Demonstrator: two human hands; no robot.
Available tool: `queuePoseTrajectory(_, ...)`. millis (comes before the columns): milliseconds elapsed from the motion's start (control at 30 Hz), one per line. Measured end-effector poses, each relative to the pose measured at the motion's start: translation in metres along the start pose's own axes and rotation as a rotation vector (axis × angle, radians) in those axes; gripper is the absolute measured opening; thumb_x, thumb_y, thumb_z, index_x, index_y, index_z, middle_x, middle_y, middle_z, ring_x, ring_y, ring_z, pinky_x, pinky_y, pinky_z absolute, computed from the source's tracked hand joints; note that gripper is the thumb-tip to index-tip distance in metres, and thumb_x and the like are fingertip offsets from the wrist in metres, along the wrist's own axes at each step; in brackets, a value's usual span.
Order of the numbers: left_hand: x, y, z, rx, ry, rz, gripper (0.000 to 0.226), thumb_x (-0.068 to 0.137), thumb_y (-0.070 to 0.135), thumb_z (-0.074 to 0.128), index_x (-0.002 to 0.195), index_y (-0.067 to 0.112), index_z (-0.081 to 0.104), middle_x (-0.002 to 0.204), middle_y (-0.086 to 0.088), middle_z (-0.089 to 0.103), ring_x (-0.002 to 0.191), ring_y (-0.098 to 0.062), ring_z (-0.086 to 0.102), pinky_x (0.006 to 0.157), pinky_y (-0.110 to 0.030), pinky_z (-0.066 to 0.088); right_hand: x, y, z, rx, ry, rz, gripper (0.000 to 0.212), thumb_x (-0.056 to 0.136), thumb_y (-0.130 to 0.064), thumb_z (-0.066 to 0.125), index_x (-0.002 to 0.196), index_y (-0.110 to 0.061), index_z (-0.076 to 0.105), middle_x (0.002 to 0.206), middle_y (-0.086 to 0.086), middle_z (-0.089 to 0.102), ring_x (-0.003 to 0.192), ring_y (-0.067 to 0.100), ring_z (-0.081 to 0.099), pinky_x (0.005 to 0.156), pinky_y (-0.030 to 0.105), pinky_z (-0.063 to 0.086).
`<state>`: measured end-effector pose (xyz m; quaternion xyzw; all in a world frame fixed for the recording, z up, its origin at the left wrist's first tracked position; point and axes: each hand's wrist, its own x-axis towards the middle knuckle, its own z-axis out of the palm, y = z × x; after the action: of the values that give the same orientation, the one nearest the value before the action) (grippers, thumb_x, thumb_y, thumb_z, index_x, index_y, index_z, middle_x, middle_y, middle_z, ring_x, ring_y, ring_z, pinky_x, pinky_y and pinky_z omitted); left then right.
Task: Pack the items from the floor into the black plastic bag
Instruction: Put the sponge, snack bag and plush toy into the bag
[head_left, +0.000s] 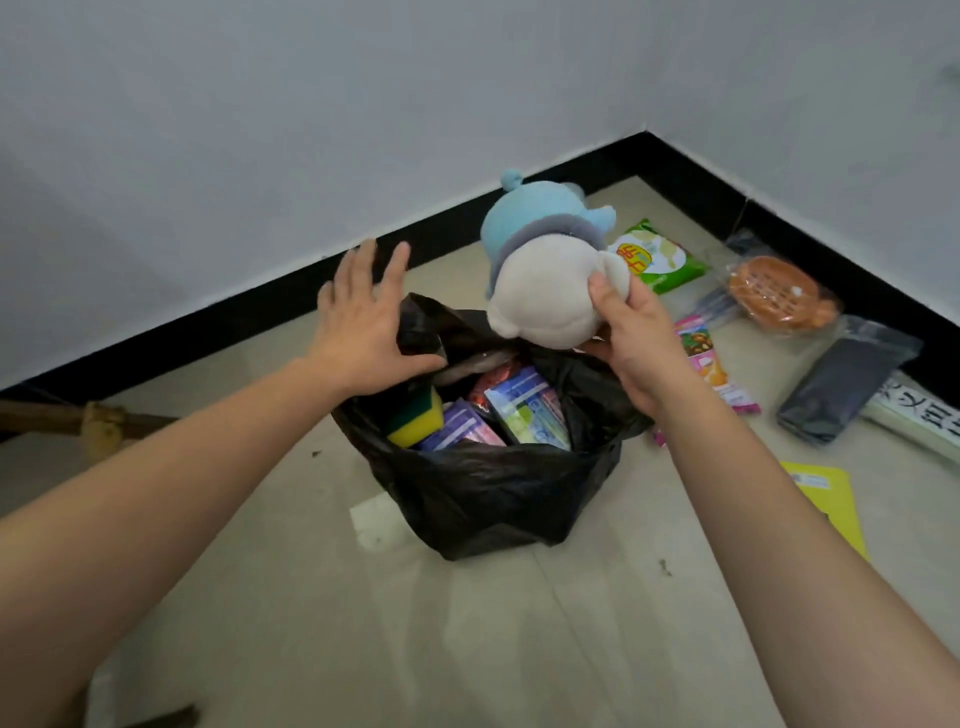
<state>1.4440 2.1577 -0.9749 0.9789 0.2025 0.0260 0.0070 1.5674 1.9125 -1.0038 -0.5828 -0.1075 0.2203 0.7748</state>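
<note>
**Plush toy poised over half-filled bag as floor items wait**

A blue-and-white plush toy (550, 270) is gripped from below by the right hand (636, 343), fingers and thumb closed around its pale rounded end, and is held just above the far rim of the black plastic bag (498, 493). The left hand (363, 322) is spread wide, fingers extended, with the thumb side pressed against the bag's far-left rim so that the mouth is kept open; nothing is gripped fully in it.

The bag is seen standing on the floor (467, 649) near the room's corner, its mouth gaping toward the camera. Inside, a yellow-and-green sponge (415, 418) is lodged at the left, with several purple, blue and red packets (519, 410) stacked beside it.

To the right of the bag, toward the far-right wall, more goods are left lying on the floor: a green snack pouch (660, 257), an orange object in clear wrapping (779, 296), a pink-edged snack packet (711, 364) partly hidden by the right wrist, a dark flat pack (841, 384), a white item with black lettering (919, 415) and a yellow sheet (831, 499).

The packing is judged to be roughly half done: several items are already bagged, the toy is about to be lowered in, and about six pieces remain to be collected.
</note>
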Motion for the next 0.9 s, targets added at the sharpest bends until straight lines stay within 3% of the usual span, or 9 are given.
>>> queuePoseTrajectory(67,-0.002,-0.014,0.016,-0.107,-0.168,-0.270,0.121,0.069,0.066,0.074,0.155,0.020,0.002,0.160,-0.019,0.008,0.147,-0.040,0.011,0.117,-0.054,0.021,-0.008,-0.001,-0.004,-0.020,-0.011,-0.030,0.023,0.103,-0.026,0.052,0.120,-0.037,0.063,0.127,-0.005,0.066,0.118,0.018,0.062,0.086,0.038,0.058)
queuePoseTrajectory(133,-0.004,-0.026,0.029,-0.287,-0.320,-0.437,0.086,0.080,0.054,0.072,0.143,0.009,0.036,0.138,-0.023,0.047,0.125,-0.040,0.048,0.104,-0.050,0.045,-0.016,-0.001,-0.006,0.045,-0.007,-0.029,0.027,0.101,-0.022,0.052,0.114,-0.040,0.068,0.123,-0.006,0.068,0.115,0.018,0.062,0.086,0.040,0.059)
queuePoseTrajectory(233,-0.009,-0.039,0.034,-0.461,-0.275,-0.526,0.034,0.096,0.031,0.053,0.113,0.001,0.061,0.101,-0.019,0.066,0.088,-0.035,0.063,0.078,-0.042,0.056,-0.024,0.000,-0.007,0.187,-0.061,0.026,0.027,0.097,-0.021,0.053,0.116,-0.032,0.069,0.122,0.001,0.070,0.110,0.019,0.066,0.079,0.042,0.059)
queuePoseTrajectory(333,-0.009,-0.039,0.026,-0.480,-0.106,-0.552,0.029,0.094,0.028,0.051,0.097,0.003,0.065,0.094,-0.020,0.067,0.082,-0.034,0.060,0.068,-0.035,0.047,-0.031,0.002,-0.007,0.211,-0.123,0.093,0.029,0.091,-0.020,0.051,0.107,-0.030,0.074,0.114,0.001,0.072,0.101,0.015,0.067,0.076,0.038,0.057)
queuePoseTrajectory(500,-0.006,-0.040,0.020,-0.643,-0.075,-0.538,0.023,0.087,0.024,0.058,0.091,0.004,0.068,0.094,-0.022,0.069,0.089,-0.038,0.065,0.083,-0.049,0.056,-0.036,0.021,-0.005,-0.100,-0.134,0.306,0.041,0.092,-0.018,0.044,0.069,-0.032,0.076,0.069,-0.008,0.068,0.067,0.009,0.063,0.053,0.020,0.047)
queuePoseTrajectory(633,-0.007,-0.040,0.018,-0.689,0.024,-0.495,0.021,0.088,0.030,0.058,0.077,0.015,0.068,0.078,-0.011,0.067,0.078,-0.029,0.063,0.071,-0.040,0.054,-0.031,0.038,-0.008,-0.201,-0.200,0.462,0.027,0.095,-0.042,0.050,0.104,-0.034,0.075,0.108,-0.006,0.075,0.099,0.016,0.069,0.080,0.040,0.057)
queuePoseTrajectory(733,-0.005,-0.039,0.009,-0.644,0.150,-0.412,0.035,0.088,0.037,0.060,0.058,0.019,0.055,0.056,0.002,0.051,0.058,-0.018,0.049,0.052,-0.030,0.035,-0.029,0.040,0.001,-0.152,-0.301,0.488,0.055,0.076,-0.070,0.068,0.119,-0.037,0.067,0.121,-0.006,0.070,0.113,0.017,0.067,0.083,0.045,0.059)
queuePoseTrajectory(833,0.001,-0.028,-0.004,-0.684,0.273,-0.349,0.037,0.086,0.041,0.060,0.061,0.015,0.055,0.056,0.000,0.050,0.055,-0.015,0.044,0.053,-0.031,0.034,-0.029,0.046,0.026,-0.369,-0.286,0.357,0.066,0.059,-0.059,0.089,0.114,-0.039,0.059,0.117,-0.005,0.066,0.107,0.018,0.065,0.065,0.035,0.060)
queuePoseTrajectory(900,0.004,-0.017,-0.010,-0.741,0.311,-0.307,0.037,0.087,0.043,0.060,0.068,0.011,0.063,0.065,-0.010,0.060,0.061,-0.019,0.050,0.059,-0.034,0.042,-0.025,0.048,0.042,-0.364,-0.217,0.294,0.071,0.059,-0.051,0.091,0.117,-0.041,0.052,0.117,-0.010,0.061,0.106,0.013,0.062,0.068,0.031,0.057)
